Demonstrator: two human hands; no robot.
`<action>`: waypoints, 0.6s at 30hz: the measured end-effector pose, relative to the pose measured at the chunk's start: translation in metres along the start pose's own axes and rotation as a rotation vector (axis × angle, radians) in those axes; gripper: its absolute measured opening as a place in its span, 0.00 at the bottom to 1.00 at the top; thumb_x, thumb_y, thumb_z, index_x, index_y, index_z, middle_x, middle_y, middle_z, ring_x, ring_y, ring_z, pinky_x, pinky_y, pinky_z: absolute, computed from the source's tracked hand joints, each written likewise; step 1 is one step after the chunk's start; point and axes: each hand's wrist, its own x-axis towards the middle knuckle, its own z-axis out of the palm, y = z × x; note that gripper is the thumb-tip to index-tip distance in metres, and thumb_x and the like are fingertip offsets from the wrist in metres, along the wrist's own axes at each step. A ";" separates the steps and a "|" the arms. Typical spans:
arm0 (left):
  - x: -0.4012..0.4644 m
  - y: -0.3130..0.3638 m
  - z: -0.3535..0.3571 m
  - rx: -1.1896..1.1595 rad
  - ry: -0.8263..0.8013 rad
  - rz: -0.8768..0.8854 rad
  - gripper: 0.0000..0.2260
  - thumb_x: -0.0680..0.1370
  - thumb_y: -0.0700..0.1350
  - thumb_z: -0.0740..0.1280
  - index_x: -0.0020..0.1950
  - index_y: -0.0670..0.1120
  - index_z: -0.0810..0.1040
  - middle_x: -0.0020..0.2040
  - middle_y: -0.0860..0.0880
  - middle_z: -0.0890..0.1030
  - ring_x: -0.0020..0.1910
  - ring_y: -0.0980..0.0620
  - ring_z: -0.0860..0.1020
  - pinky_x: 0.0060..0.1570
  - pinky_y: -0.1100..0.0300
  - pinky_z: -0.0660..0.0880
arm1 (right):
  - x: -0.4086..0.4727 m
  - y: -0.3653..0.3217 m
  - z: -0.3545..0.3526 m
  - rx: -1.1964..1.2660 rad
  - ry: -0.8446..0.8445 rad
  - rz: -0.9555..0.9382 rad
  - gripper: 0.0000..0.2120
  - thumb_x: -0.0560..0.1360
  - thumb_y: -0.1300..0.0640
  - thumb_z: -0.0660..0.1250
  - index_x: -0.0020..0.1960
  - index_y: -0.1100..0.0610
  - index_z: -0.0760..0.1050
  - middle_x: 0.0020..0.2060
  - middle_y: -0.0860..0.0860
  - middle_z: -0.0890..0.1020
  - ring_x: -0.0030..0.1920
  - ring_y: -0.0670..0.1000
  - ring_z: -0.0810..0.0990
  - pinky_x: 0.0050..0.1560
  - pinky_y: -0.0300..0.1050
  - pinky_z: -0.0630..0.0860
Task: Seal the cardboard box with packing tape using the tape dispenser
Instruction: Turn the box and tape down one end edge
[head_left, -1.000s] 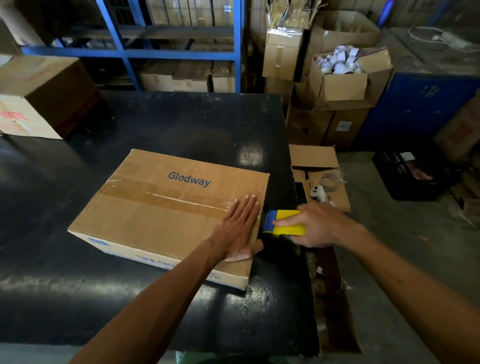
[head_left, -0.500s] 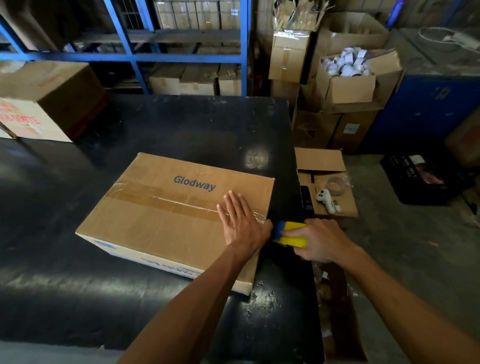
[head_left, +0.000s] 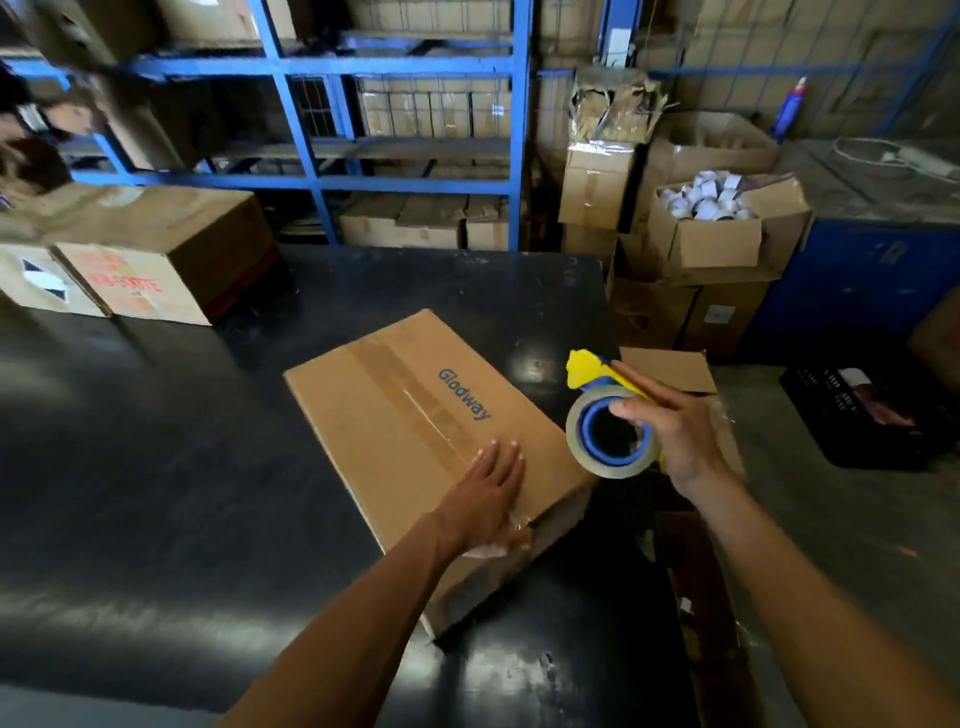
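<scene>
Centre seam of cardboard box (head_left: 415, 431) on table (head_left: 156, 467) already taped, left hand (head_left: 485, 506) flat on its near end, right hand (head_left: 670, 431) gripping tape dispenser (head_left: 608, 415) lifted off beside box; probably only edge seams left.

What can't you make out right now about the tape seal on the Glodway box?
Head view only:
- Near end of the tape strip: covered by the left hand.
- Glodway box underside and far sides: turned away from the camera.
- Tape dispenser cutting edge: blurred, partly behind the right hand.
</scene>
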 end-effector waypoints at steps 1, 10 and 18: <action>-0.010 -0.008 -0.001 0.014 -0.032 0.053 0.50 0.74 0.63 0.69 0.82 0.40 0.45 0.82 0.40 0.44 0.80 0.37 0.42 0.78 0.43 0.38 | -0.002 -0.004 0.015 0.017 0.018 -0.001 0.24 0.65 0.56 0.74 0.62 0.47 0.82 0.52 0.46 0.86 0.53 0.47 0.84 0.54 0.42 0.77; -0.094 -0.042 0.020 0.107 -0.012 0.054 0.45 0.73 0.71 0.63 0.73 0.71 0.29 0.78 0.41 0.30 0.74 0.32 0.29 0.66 0.24 0.33 | -0.034 -0.017 0.091 0.005 -0.051 0.017 0.23 0.69 0.59 0.75 0.63 0.47 0.81 0.51 0.47 0.86 0.55 0.47 0.83 0.57 0.44 0.76; -0.096 -0.034 0.025 0.096 0.079 -0.005 0.42 0.71 0.74 0.56 0.70 0.73 0.26 0.81 0.38 0.39 0.74 0.32 0.31 0.66 0.20 0.39 | -0.081 -0.007 0.097 -0.061 -0.073 0.080 0.24 0.70 0.59 0.75 0.64 0.44 0.80 0.53 0.44 0.86 0.55 0.43 0.82 0.57 0.42 0.74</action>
